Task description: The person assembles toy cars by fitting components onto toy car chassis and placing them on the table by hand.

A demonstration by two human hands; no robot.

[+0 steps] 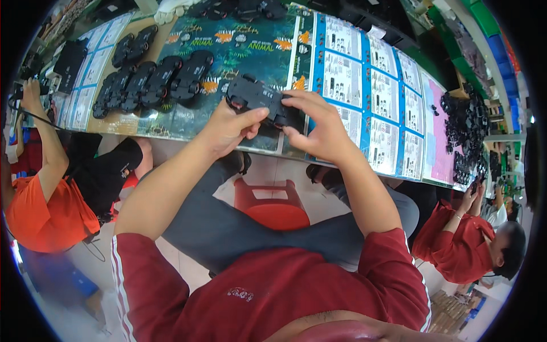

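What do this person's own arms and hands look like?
The left hand and right hand are bare, without gloves, and the forearms are uncovered. Short, dark red sleeves have white stripes along their outer sides.

I see a black chassis (256, 96); beyond it, a dark-green mat (248, 64) patterned orange; right of it, blue-bordered white sheets (388, 91); below it, a red stool (268, 212).
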